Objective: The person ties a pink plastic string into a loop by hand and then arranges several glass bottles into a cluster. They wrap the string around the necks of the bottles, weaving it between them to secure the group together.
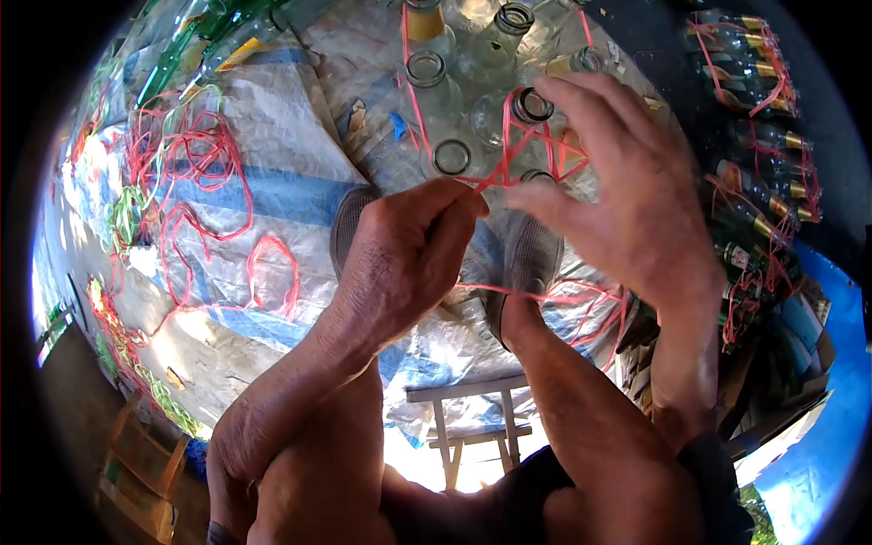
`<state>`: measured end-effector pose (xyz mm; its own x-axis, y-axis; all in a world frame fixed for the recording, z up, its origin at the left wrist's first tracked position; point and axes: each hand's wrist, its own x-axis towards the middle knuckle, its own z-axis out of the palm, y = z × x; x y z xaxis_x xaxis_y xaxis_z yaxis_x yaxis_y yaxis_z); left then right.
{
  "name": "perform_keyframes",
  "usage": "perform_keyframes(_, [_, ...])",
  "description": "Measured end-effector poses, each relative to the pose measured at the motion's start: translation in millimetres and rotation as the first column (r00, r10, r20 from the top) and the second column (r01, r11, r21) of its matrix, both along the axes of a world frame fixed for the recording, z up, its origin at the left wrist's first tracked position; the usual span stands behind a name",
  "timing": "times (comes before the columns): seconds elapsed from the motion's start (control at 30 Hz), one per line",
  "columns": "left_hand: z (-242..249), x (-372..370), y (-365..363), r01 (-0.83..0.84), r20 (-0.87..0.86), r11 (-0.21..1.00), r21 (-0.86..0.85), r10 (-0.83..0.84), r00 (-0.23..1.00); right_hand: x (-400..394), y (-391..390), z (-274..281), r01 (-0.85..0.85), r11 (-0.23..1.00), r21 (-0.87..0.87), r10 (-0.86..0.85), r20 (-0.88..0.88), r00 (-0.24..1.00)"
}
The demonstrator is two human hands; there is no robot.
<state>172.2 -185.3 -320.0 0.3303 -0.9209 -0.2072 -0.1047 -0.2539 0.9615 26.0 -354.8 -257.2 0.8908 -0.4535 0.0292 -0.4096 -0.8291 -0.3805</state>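
My left hand point(409, 245) is closed on a pink plastic string point(495, 177), pulled taut toward a group of glass bottles. A loose tail of string trails below that hand to the right. My right hand point(627, 182), slightly blurred, is open with fingers apart beside the neck of a clear bottle point(531, 105) that the string loops around. Another clear bottle point(450, 157) stands just beyond my left hand, and more upright bottles stand behind it with string along their sides. One bottle mouth is partly hidden by my right thumb.
Tangled pink string point(195, 150) lies on a blue-and-white tarp point(282, 195) at the left. Green bottles point(182, 45) lie at the upper left. Tied bundles of bottles point(758, 68) line the right side. My shoes and a wooden stool point(468, 392) are below.
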Motion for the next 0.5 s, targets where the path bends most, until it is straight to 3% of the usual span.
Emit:
perform_keyframes(0.17, [4.5,-0.4,-0.9,-0.037,0.021,0.999,0.000,0.037,0.999,4.0,25.0,-15.1,0.138,0.987,-0.083,-0.141,-0.033,0.989])
perform_keyframes(0.2, [6.0,1.7,-1.3,-0.037,0.035,0.999,0.010,0.036,0.999,5.8,25.1,-25.4,0.113,0.977,-0.178,-0.098,0.090,0.991])
perform_keyframes(0.5, [33.3,9.2,-5.1,-0.041,0.156,0.991,0.125,0.021,0.988,7.3,31.6,-32.2,0.175,0.980,-0.093,-0.156,0.180,0.971])
